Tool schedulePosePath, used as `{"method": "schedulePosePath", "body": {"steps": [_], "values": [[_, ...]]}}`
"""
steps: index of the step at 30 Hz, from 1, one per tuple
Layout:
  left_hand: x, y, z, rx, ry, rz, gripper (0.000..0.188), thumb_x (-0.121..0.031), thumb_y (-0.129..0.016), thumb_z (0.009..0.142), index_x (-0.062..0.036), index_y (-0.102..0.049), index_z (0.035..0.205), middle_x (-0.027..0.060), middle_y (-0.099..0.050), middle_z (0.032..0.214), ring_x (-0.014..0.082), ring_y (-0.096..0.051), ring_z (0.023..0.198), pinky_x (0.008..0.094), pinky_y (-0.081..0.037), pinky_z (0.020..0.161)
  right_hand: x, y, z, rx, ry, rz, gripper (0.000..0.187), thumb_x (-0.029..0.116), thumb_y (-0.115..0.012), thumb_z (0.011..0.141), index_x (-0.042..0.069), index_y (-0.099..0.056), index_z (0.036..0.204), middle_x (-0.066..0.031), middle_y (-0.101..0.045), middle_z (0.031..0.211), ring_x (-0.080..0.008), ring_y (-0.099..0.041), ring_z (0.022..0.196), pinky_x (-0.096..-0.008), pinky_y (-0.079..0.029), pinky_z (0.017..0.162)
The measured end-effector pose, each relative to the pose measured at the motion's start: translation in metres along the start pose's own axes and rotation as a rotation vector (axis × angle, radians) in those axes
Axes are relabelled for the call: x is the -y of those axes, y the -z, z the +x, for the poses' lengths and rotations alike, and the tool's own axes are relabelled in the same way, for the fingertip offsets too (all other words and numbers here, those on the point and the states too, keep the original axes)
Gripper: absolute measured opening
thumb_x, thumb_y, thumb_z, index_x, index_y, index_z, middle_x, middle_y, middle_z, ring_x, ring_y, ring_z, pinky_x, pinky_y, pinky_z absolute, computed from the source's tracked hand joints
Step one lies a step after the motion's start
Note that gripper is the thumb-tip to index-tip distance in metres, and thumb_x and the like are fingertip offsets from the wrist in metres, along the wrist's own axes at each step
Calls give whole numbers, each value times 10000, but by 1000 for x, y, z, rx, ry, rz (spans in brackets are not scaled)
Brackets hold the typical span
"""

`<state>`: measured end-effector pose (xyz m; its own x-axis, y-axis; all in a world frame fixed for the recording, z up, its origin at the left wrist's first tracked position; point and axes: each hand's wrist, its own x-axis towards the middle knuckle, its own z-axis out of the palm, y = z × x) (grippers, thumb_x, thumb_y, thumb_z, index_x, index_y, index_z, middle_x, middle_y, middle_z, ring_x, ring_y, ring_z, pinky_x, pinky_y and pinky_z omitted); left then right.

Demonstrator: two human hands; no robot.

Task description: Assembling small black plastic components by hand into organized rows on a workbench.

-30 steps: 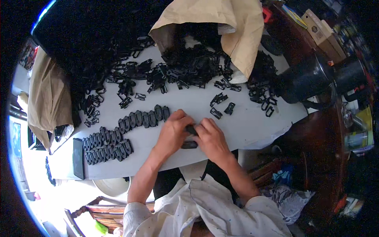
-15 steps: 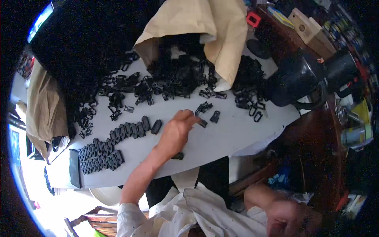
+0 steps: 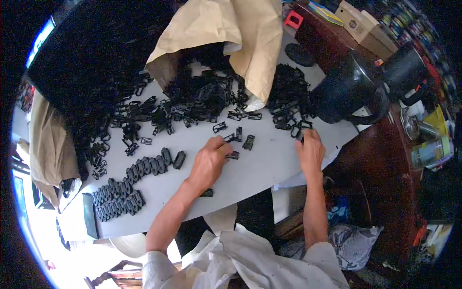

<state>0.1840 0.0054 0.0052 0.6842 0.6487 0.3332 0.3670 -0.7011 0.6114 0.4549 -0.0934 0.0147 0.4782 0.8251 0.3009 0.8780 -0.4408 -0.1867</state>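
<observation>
Over the middle of the table, my left hand (image 3: 208,161) has its fingers curled onto a small black plastic clip (image 3: 233,155). Two or so loose black pieces lie just beyond it, among them an upright-looking clip (image 3: 248,142). To the right, my right hand (image 3: 310,148) reaches the near edge of a heap of black open frames (image 3: 289,96). Its fingers are drawn together on a black frame (image 3: 304,126), partly hidden by the fingertips. Left of my left hand, assembled black pieces (image 3: 149,164) stand in packed rows, with a single piece (image 3: 179,160) beside them.
A brown paper bag (image 3: 202,24) lies open at the back, black frames spilling out. Another paper bag (image 3: 53,139) stands at the left. Beside the rows is a dark flat block (image 3: 89,215). A large black jug (image 3: 349,91) stands at the right; a red stool-shaped item (image 3: 293,19) lies behind.
My right hand has come up from beside my lap to the heap of frames on the right. My left hand stays at its clip. The whole view has shifted slightly.
</observation>
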Motion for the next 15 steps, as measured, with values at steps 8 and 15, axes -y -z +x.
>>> {"method": "schedulePosePath", "body": {"steps": [8, 15], "values": [[-2, 9, -4, 76, 141, -23, 296, -21, -693, 671, -26, -587, 947, 149, -548, 935, 369, -568, 887, 431, -478, 753, -6, -4, -12, -145, -9, 230, 108, -31, -590, 742, 4, -581, 844, -147, -524, 814, -327, -562, 762, -396, -449, 656], [5, 5, -10, -3, 131, -34, 305, 10, -700, 649, -12, -578, 927, 153, -551, 863, 349, -570, 807, 399, -477, 694, 24, -8, -31, -151, 129, 549, 100, -78, -549, 784, -10, -540, 856, -132, -490, 827, -262, -531, 705, -328, -437, 622]]}}
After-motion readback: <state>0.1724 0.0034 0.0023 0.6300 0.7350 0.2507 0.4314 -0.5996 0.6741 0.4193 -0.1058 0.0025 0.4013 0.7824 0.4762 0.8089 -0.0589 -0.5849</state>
